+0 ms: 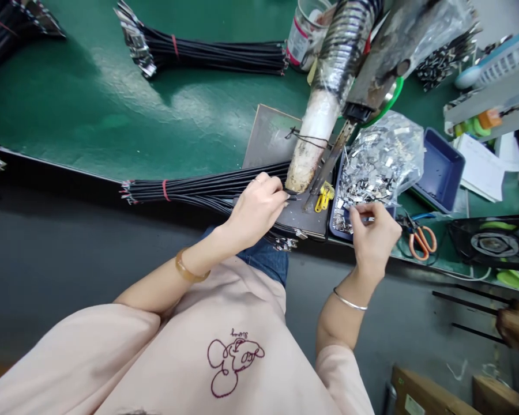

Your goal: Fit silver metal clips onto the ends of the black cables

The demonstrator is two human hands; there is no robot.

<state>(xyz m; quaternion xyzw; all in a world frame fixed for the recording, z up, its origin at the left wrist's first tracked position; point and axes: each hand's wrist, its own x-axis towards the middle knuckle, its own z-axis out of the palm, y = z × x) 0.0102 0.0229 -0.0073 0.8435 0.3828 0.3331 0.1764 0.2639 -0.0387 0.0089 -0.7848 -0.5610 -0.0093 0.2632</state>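
My left hand [259,207] is closed around a black cable near its end, at the right end of a long bundle of black cables [194,185] tied with a red band. The cable tip points right, just below the sooty mouth of a white-wrapped duct [306,155]. Over a blue tray [335,225] of small shiny metal connector pieces [363,181], my right hand [375,233] has thumb and forefinger pinched together among the parts. What lies between those fingertips is too small to make out. Beside the duct, a soldering iron [333,158] slants downward.
A yellow plastic tool [324,197] lies on the grey board [263,135]. Orange-handled pliers [421,242], a second blue tray [445,167] and a black fan [495,243] are at right. Another tied cable bundle [216,55] and a jar [303,37] stand farther back.
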